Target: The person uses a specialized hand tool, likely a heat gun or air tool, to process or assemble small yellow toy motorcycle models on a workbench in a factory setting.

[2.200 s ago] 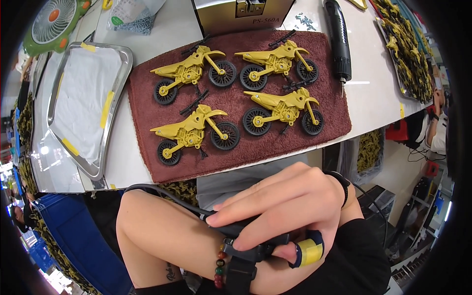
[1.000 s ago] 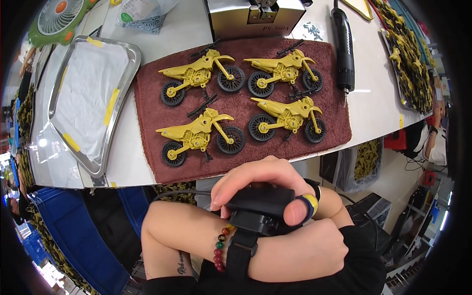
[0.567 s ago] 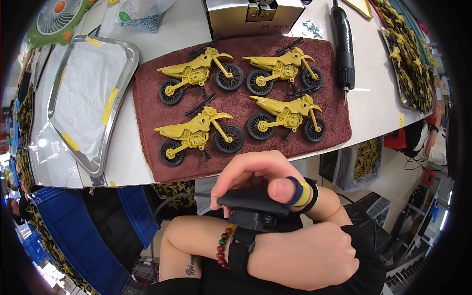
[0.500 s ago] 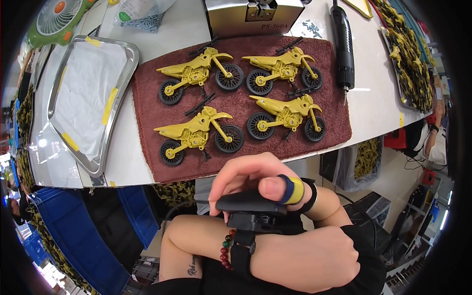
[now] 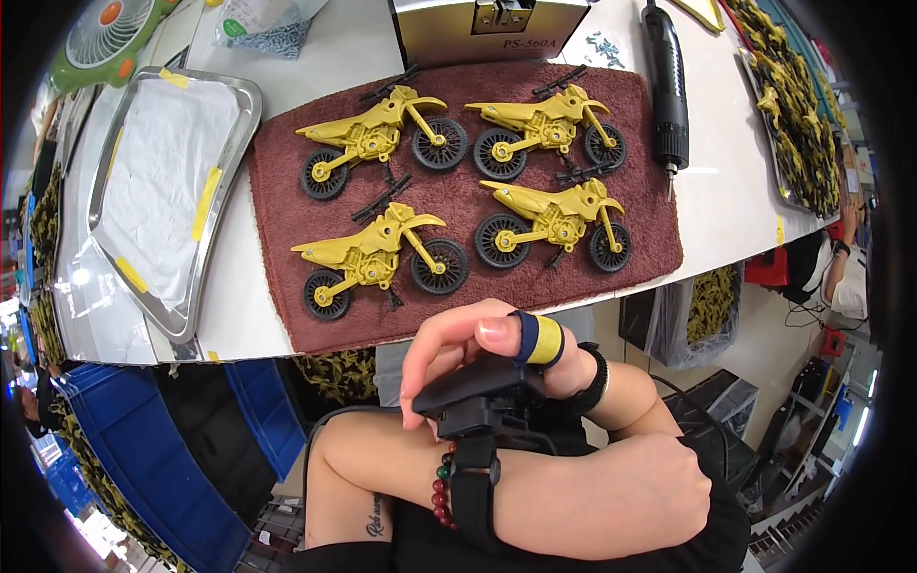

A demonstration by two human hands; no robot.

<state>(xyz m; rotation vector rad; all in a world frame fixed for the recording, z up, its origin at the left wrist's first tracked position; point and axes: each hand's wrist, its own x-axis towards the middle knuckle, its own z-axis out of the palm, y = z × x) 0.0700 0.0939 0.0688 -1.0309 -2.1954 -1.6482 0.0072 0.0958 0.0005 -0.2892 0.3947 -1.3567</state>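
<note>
My left forearm lies across my lap, and my left hand (image 5: 659, 492) is curled into a fist at its right end, its fingers mostly out of sight. On the left wrist, a black strap (image 5: 473, 492) carries a black box-shaped device (image 5: 482, 392) beside a beaded bracelet (image 5: 442, 487). My right hand (image 5: 468, 349), with a navy and yellow band (image 5: 542, 341) round its thumb, is closed over that device. Beyond it, yellow toy motorbikes (image 5: 368, 253) with black wheels and handlebars lie in two rows on a brown-red towel (image 5: 353, 320).
A metal tray (image 5: 250, 105) lined with white sheet stands left of the towel. An electric screwdriver (image 5: 666, 86) lies to the right. A boxy machine (image 5: 449, 38), loose screws (image 5: 604, 50) and a screw bag (image 5: 267, 29) are at the back, with a green fan (image 5: 105, 38). Blue bins (image 5: 124, 458) stand below.
My right thumb has shifted left and up over the black device, which now sits more tilted. My left fist has moved slightly right. The motorbikes keep their places on the towel.
</note>
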